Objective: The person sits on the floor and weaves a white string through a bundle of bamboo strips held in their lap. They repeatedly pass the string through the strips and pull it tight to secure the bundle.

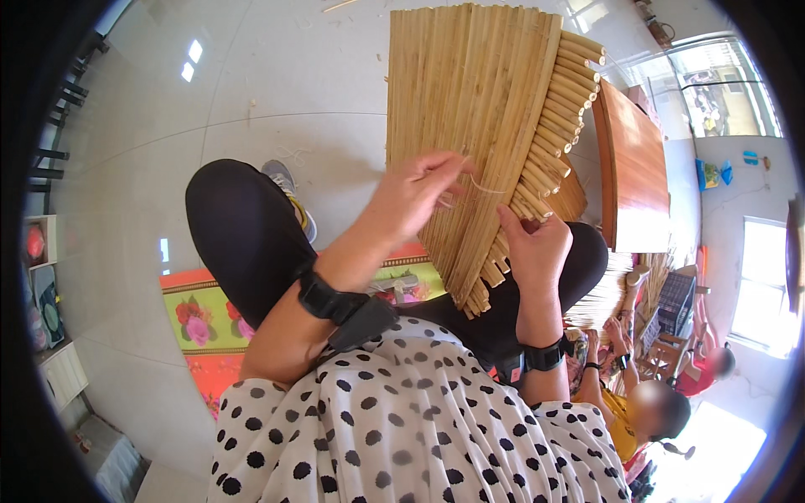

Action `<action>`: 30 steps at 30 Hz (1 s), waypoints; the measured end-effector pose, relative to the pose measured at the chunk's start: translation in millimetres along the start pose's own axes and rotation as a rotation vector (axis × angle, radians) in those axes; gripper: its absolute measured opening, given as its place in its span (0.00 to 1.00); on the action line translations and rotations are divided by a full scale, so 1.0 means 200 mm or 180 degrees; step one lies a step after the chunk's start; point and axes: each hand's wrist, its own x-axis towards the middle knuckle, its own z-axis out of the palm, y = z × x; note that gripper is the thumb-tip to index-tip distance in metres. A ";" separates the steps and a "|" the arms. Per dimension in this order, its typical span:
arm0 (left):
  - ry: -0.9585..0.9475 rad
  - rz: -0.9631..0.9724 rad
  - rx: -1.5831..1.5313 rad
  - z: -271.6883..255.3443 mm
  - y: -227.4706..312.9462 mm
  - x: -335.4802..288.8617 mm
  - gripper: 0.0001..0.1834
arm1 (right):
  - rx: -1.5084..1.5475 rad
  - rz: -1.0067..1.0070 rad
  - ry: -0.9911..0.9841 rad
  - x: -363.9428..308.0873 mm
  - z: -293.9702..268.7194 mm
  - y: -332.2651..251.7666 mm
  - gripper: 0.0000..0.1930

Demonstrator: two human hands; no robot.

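Observation:
A mat of pale reed stalks (pixel 470 92) laid side by side leans across my right thigh and stretches away over the floor. Along its right side runs a row of bundled stalks (pixel 570 92) with their cut ends sticking out. My left hand (pixel 423 189), slightly blurred, is over the middle of the mat with its fingers curled together. From those fingers a thin pale strand (pixel 488 188) trails toward the mat's right side. My right hand (pixel 537 247) grips the near part of the bundled edge, thumb on top, its other fingers partly hidden.
Beneath my legs lies a flowered cloth (pixel 197 323) on the tiled floor. A reddish-brown wooden board or table (pixel 633 176) stands right of the mat. Further right, a person in yellow (pixel 620 419) sits near more stalks (pixel 604 289). Shelves (pixel 63 369) line the left.

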 end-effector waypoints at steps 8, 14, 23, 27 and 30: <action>0.0400 0.0991 0.1694 -0.10 0.18 -0.11 0.11 | -0.0101 0.0013 0.0053 -0.03 0.00 -0.04 0.17; 0.0081 0.1209 0.0913 0.13 -0.06 -0.09 0.09 | 0.0400 0.0006 0.0057 -0.03 0.02 -0.02 0.16; -0.0826 -0.0382 0.0483 0.07 -0.12 -0.11 0.13 | 0.0215 0.0066 0.0022 -0.04 0.00 -0.07 0.15; -0.1470 -0.0471 0.0005 -0.01 -0.07 -0.13 0.15 | 0.0293 0.0050 0.0074 -0.03 0.02 -0.02 0.15; -0.1100 -0.0094 -0.0412 0.02 -0.10 -0.13 0.16 | 0.0211 0.0021 0.0117 -0.03 0.03 -0.02 0.16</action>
